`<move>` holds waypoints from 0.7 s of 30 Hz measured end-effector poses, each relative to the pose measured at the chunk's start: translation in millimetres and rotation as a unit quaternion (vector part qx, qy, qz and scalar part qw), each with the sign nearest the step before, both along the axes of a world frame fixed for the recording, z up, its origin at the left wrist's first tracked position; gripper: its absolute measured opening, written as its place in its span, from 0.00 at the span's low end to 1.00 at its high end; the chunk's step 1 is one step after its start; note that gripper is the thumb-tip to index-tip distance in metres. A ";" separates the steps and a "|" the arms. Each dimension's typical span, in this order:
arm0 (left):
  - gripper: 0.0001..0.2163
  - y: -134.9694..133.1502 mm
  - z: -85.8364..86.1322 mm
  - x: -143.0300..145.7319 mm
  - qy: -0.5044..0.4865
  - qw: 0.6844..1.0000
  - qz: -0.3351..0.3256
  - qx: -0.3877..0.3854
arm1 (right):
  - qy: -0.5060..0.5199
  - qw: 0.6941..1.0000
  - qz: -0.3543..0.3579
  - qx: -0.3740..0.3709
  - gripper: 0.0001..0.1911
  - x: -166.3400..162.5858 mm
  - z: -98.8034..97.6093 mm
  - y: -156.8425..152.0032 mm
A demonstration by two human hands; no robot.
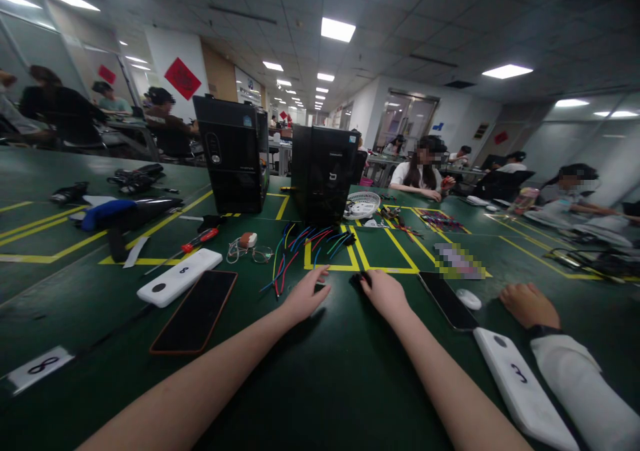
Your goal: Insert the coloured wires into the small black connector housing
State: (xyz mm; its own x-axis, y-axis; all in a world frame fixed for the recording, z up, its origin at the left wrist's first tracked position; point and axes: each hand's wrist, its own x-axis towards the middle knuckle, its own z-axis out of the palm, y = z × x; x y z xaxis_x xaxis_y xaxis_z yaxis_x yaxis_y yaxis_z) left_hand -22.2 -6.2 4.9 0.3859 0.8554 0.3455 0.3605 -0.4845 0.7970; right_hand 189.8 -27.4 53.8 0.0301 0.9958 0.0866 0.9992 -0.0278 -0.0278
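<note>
My left hand (306, 296) rests low over the green table, thumb and fingers apart, with nothing visible in its grasp. Just beyond it lie loose red, blue and green wires (281, 272), and more of them sit inside a yellow-taped square (330, 267). To the right, my right hand (384, 291) has its fingers closed at a small black piece (357, 280) on the table. Its exact kind is too blurred to tell.
Two black computer towers (231, 164) (325, 178) stand ahead. A white basket (363, 205) is beyond the wires. Phones (196, 312) (447, 299), white power banks (180, 279) (520, 381), a red screwdriver (200, 240) and glasses (261, 254) lie around. Another person's hand (530, 306) is at right.
</note>
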 end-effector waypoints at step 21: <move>0.18 -3.9 6.4 0.0 0.035 0.999 -0.029 -0.008 | -0.009 0.980 -0.174 0.094 0.11 104.8 -8.6 25.8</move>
